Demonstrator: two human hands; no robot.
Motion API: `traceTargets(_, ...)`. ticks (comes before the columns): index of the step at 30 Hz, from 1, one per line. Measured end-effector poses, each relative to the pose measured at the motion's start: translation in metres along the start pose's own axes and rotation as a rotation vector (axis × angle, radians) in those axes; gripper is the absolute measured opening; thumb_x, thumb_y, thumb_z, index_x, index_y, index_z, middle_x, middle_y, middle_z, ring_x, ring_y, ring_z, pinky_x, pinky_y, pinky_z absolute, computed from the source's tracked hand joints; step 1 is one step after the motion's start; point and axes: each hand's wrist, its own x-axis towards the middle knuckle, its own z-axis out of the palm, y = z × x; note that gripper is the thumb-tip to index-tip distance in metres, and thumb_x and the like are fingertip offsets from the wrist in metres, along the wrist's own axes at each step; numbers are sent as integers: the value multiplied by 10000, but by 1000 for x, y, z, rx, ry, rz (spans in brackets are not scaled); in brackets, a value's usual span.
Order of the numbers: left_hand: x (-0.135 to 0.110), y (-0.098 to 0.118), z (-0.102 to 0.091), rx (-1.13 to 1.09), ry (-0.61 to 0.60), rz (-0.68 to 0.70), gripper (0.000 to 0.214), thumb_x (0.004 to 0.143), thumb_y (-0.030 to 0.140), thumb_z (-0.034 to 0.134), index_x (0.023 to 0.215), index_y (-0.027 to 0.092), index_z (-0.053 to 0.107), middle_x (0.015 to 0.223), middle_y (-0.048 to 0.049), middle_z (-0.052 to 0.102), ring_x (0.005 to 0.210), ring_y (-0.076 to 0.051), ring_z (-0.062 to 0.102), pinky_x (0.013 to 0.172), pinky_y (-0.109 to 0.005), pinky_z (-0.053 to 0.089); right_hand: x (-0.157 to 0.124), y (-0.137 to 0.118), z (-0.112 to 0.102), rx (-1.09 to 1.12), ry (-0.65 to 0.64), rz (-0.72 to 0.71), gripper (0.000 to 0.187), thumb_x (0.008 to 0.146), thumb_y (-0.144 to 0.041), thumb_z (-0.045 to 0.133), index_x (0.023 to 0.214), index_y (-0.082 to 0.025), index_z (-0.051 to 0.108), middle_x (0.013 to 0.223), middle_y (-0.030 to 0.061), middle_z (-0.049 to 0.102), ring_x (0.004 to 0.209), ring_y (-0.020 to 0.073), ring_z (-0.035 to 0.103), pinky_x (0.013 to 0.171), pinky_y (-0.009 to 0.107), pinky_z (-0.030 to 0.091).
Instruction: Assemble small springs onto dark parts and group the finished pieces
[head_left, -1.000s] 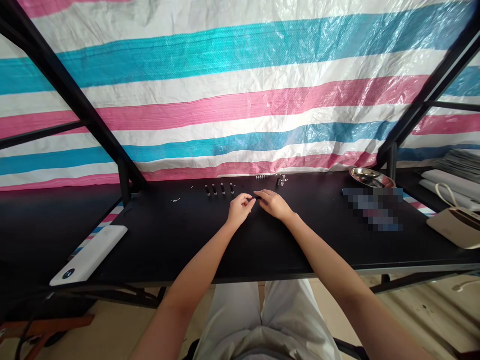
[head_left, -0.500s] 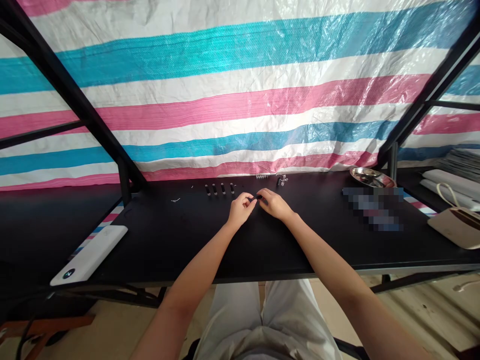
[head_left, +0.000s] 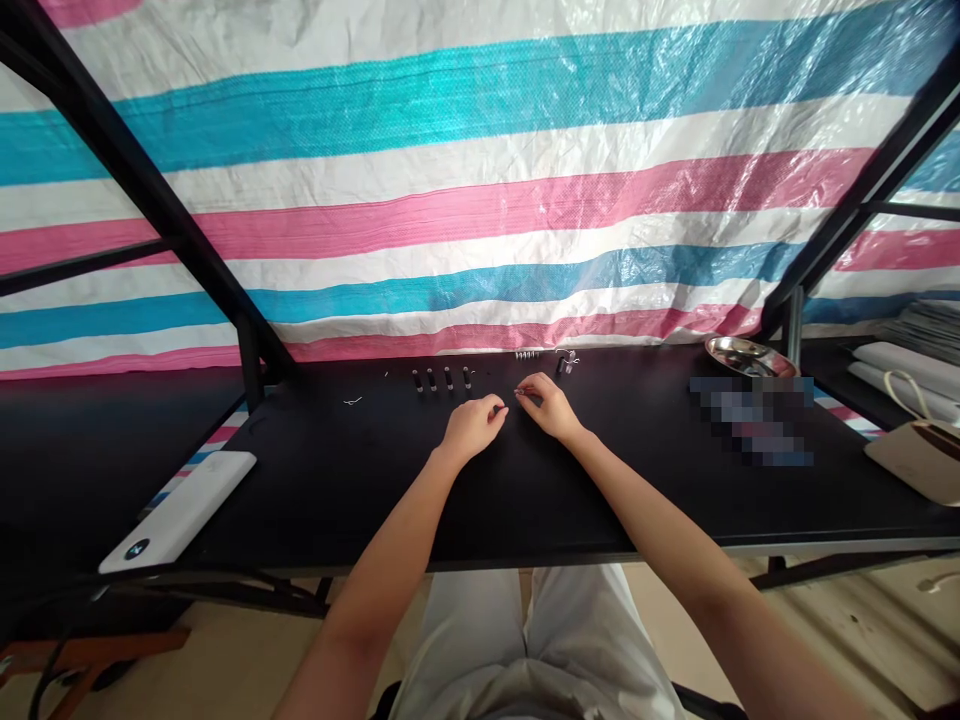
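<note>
Above the middle of the black table [head_left: 360, 490], my left hand [head_left: 474, 424] is closed, thumb against curled fingers; a small dark piece seems to be in it, too small to name. A little to the right, my right hand [head_left: 550, 405] is pinched at the fingertips, and what it holds is too small to make out. A gap separates the two hands. Beyond my left hand stand several small black cylinders with silvery ends [head_left: 448, 378] in a row. Behind my right hand lie a row of small metal springs [head_left: 527, 355] and a cluster of small clear and dark parts [head_left: 567, 361].
A white power bank [head_left: 184, 510] lies at the table's left edge. Thin pale scraps [head_left: 352, 401] lie at left. To the right are a shiny metal dish [head_left: 750, 357], a blurred patch [head_left: 754, 420] and a beige pouch [head_left: 915, 460]. Black frame posts [head_left: 199, 270] rise at both sides.
My hands, which met around a small black piece, have come apart. The left hand has moved slightly left and toward me; the right has stayed nearly in place.
</note>
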Motion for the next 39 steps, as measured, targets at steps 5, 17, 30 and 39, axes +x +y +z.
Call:
traceTargets(5, -1, -5, -3, 59, -78, -26, 170, 797, 335, 522, 734, 209, 618, 582, -10, 574, 548, -143, 525, 565, -234, 345, 4, 9, 10, 97, 55, 175, 177, 803, -339, 530, 894, -186, 539, 899, 60, 590, 777, 157, 614, 753, 327, 518)
traceTargets(17, -2, -6, -8, 155, -180, 5, 184, 806, 321, 504, 710, 198, 603, 617, -30, 584, 574, -160, 543, 573, -247, 349, 49, 17, 52, -39, -49, 273, 133, 719, -289, 566, 674, -191, 489, 644, -19, 535, 582, 114, 485, 601, 250, 427)
traceTargets(30, -3, -3, -8, 146, -189, 38, 206, 813, 310, 496, 673, 194, 592, 585, -32, 552, 529, -168, 521, 552, -263, 331, 79, 20, 77, -325, -287, 381, 64, 673, -181, 601, 683, -186, 538, 711, 11, 629, 630, 129, 550, 568, 220, 396)
traceTargets(39, -2, -4, -7, 187, -217, 38, 210, 825, 312, 473, 725, 194, 615, 611, -41, 578, 553, -171, 536, 553, -262, 339, 92, 14, 67, -350, -434, 421, 108, 634, -219, 668, 718, -168, 624, 743, 41, 662, 688, 166, 604, 588, 226, 434)
